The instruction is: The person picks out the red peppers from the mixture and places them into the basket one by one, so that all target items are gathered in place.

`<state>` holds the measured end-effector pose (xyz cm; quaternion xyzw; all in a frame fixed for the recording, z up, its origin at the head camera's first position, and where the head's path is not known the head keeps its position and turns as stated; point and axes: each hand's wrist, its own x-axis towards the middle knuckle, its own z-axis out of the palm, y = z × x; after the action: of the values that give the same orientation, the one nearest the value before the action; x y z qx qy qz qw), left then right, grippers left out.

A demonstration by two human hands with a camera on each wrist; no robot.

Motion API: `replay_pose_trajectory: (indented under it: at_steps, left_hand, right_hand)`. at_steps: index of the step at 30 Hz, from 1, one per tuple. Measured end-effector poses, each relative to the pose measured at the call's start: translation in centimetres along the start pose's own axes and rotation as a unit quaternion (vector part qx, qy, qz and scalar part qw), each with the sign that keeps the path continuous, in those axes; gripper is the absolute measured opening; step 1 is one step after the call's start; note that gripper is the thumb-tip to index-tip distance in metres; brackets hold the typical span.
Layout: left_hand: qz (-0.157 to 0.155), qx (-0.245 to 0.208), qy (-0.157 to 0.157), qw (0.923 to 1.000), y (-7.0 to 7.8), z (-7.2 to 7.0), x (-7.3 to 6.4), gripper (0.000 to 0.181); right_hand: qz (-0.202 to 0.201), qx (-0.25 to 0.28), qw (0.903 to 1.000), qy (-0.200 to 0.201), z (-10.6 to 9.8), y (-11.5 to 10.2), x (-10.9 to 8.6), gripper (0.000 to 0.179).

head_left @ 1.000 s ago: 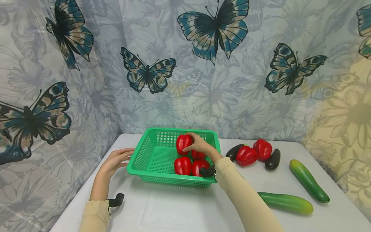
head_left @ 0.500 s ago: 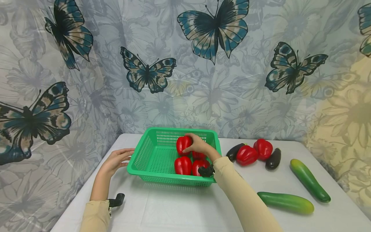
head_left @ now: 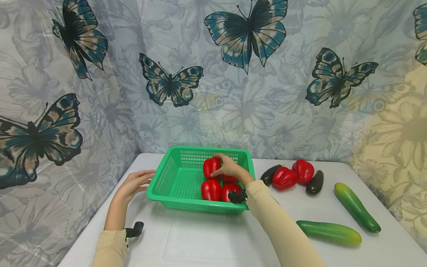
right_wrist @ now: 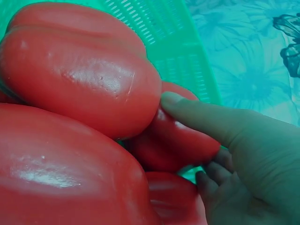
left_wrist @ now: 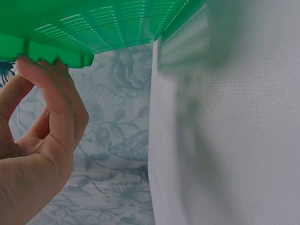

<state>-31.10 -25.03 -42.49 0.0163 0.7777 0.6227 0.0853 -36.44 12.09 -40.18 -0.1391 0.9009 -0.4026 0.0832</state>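
Observation:
My right hand point(head_left: 230, 167) reaches into a green plastic basket point(head_left: 197, 204) and holds a red bell pepper point(head_left: 211, 168) between thumb and fingers, near the back wall. In the right wrist view the thumb point(right_wrist: 201, 115) lies against this pepper point(right_wrist: 168, 145); the fingertips are partly hidden. Other red bell peppers point(head_left: 211, 190) sit close around it in the basket's right half. My left hand point(head_left: 131, 185) is at the basket's left side, its bent fingers loosely spread. In the left wrist view its fingertips point(left_wrist: 28, 65) touch the basket's rim point(left_wrist: 75, 58).
Right of the basket lie two red bell peppers point(head_left: 284, 178) and two dark eggplants point(head_left: 315, 183). Two green cucumber-like vegetables point(head_left: 357, 207) lie farther right and nearer the front. A butterfly-patterned cloth point(head_left: 247, 111) hangs behind the white table point(head_left: 186, 237).
Both hands and the basket stay practically in place. The right hand keeps its hold on the bell pepper; only a slight shift of the camera view shows.

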Motion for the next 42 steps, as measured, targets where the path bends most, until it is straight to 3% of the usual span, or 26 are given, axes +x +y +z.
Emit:
replay_pose_trajectory:
  at_steps: [16, 42]
  left_hand:
    - [-0.002, 0.003, 0.001, 1.0, -0.05, -0.05, 0.31, 0.057]
    - [0.001, 0.003, -0.001, 1.0, 0.13, 0.04, 0.1, 0.058]
  right_hand:
    - [-0.003, -0.007, 0.9999, 0.008, -0.07, -0.06, -0.35, 0.077]
    - [0.01, -0.081, 0.9965, -0.018, -0.24, 0.58, -0.25, 0.076]
